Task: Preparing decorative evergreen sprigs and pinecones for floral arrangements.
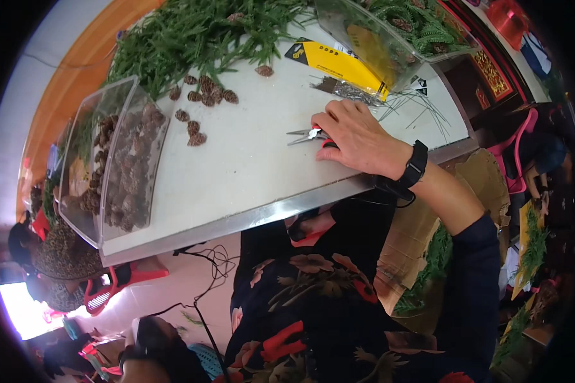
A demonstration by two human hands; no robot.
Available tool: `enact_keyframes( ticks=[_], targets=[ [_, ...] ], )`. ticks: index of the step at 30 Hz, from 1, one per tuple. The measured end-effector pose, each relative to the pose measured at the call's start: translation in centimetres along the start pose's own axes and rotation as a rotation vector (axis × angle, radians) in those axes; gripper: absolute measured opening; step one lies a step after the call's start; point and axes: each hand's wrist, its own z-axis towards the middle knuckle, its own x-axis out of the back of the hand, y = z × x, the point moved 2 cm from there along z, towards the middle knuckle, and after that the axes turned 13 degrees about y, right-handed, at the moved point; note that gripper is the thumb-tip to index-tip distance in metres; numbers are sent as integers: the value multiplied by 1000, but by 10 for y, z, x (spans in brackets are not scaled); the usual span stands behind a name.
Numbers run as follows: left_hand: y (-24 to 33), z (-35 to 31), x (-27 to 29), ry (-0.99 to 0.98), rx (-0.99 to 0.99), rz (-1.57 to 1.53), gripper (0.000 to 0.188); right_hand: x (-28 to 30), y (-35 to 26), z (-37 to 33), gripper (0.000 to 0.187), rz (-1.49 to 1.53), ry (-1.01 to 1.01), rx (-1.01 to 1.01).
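My right hand (354, 137) is closed around the red handles of a pair of long-nosed pliers (303, 136), low over the white tabletop (236, 172). The pliers' slim jaws are spread apart and point left, with nothing between them. Just beyond my knuckles lie a bundle of short metal wires (351, 91) and a yellow-and-black card package (342, 60). Longer thin green wires (421, 108) are scattered to the right of the hand. My left arm (150, 348), with a dark band, hangs at the lower left, away from the table; its fingers cannot be made out.
Several small pine cones (207, 92) lie loose near a heap of green artificial sprigs (204, 38). A clear bin of pine cones (131, 163) stands at the left, another clear bin (390, 45) at the back right. The table has a metal edge (275, 209). Below hangs a tangled black cable (214, 271).
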Motion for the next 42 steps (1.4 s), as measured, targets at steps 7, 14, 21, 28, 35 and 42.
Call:
enact_keyframes(
  ticks=[7,14,21,28,35,42],
  targets=[
    [-55,-172,-21,-1168,1536,468,17,-1,10,-5,39,-33,-32,7],
    [-79,-257,16,-1659,1015,584,23,2,56,51,19,59,51,-318],
    [-83,-272,29,-1707,1082,540,22,-7,49,91,17,-109,-41,-432],
    [-91,-281,33,-1687,1143,438,15,-13,75,90,11,-201,-38,-481],
    [-92,-278,27,-1675,1147,453,20,-15,84,80,12,1,-16,-459],
    [-90,-290,-3,-1022,1906,115,19,-17,77,82,10,16,-18,-511]
  ],
)
